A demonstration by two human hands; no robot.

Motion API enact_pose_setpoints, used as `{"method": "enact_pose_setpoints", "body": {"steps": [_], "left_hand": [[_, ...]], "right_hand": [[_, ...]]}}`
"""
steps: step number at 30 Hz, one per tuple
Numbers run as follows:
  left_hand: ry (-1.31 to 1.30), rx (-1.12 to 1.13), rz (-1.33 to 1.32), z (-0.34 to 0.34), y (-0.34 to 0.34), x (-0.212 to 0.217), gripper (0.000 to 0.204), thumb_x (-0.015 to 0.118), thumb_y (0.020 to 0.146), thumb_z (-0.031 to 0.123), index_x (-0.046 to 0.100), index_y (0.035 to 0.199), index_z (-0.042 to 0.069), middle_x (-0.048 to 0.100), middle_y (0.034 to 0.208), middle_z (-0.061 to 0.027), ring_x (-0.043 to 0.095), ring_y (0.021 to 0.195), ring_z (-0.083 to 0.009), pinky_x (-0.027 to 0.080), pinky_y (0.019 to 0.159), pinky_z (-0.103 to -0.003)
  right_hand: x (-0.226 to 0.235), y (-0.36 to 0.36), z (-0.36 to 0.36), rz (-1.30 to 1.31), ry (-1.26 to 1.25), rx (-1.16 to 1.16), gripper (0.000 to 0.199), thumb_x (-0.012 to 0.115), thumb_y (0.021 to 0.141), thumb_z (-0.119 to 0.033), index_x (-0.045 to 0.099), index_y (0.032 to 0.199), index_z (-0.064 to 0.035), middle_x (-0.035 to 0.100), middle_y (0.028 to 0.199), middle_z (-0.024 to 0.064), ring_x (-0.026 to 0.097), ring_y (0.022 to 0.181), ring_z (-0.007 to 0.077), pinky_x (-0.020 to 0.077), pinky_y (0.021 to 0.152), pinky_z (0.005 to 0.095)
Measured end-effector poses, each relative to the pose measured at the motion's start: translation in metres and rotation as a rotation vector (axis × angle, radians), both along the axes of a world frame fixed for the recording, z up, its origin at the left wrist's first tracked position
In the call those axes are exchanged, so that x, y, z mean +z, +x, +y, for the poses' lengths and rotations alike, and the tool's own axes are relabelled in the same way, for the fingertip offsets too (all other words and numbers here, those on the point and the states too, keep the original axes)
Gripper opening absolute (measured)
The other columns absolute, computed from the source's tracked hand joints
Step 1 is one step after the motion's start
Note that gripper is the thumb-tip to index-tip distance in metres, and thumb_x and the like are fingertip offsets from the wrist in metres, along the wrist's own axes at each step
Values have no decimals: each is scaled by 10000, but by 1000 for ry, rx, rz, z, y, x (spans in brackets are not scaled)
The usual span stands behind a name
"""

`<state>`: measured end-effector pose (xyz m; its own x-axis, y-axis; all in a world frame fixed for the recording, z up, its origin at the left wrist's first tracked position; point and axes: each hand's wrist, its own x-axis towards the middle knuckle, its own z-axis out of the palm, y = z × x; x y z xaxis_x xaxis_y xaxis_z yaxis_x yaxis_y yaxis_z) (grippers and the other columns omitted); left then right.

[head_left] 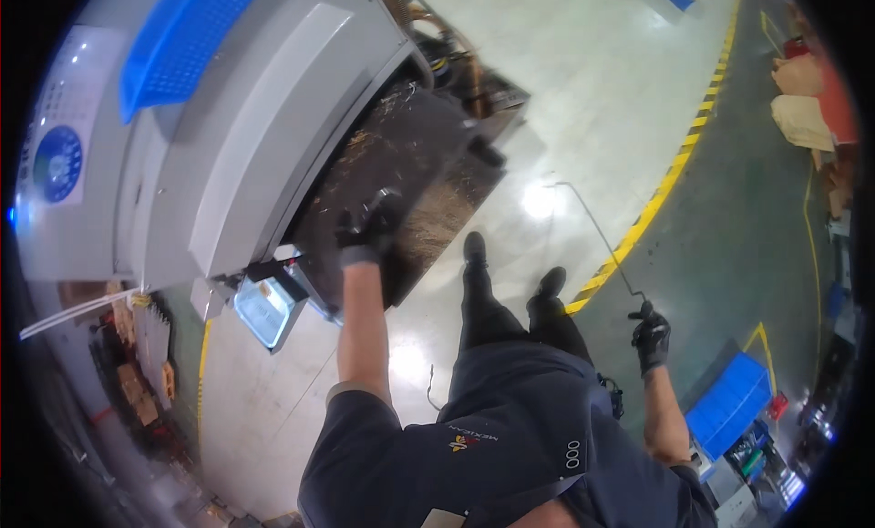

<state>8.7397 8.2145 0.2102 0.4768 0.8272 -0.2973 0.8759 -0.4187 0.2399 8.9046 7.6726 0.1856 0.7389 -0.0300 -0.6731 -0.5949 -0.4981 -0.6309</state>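
My right hand (pixel 650 338), in a black glove, is closed around the lower end of a long thin metal hook rod (pixel 599 232). The rod rises away from the hand, and its bent tip hangs above the pale floor. My left hand (pixel 369 225), also in a black glove, reaches over a dark chip tray (pixel 351 182) that juts out from a grey machine (pixel 273 100). Its thumb and fingers look spread, somewhat blurred, at the tray's surface. Curly metal shavings (pixel 447 214) lie in the tray, thickest along its near right side.
A blue basket (pixel 187 45) sits on the machine. Below the tray's left end is a light-blue bin (pixel 266 311). Yellow-black floor tape (pixel 670 186) curves past on the right. A blue box (pixel 729 405) stands behind my right arm, and cardboard (pixel 802 123) lies far right.
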Motion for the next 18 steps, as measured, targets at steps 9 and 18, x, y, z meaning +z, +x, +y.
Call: {"method": "enact_pose_setpoints", "body": {"steps": [9,18], "left_hand": [[-748,745,-1249,13,7,10,243,514,835,172,585,1049,79,587,1032,-129,549,956,-292,466,858,-405],[-920,748,-1661,103,0,-51,226,524,817,45,591,1019,-32,613,1003,-161,596,898,-270,515,822,-345]], "right_hand": [[-4,63,-13,-78,99,94,451,534,880,-415,583,733,8,479,472,44,391,328,98,305,318,240],[12,87,14,-82,92,115,390,538,886,-366,560,736,-7,533,542,88,424,334,119,338,321,260]]}}
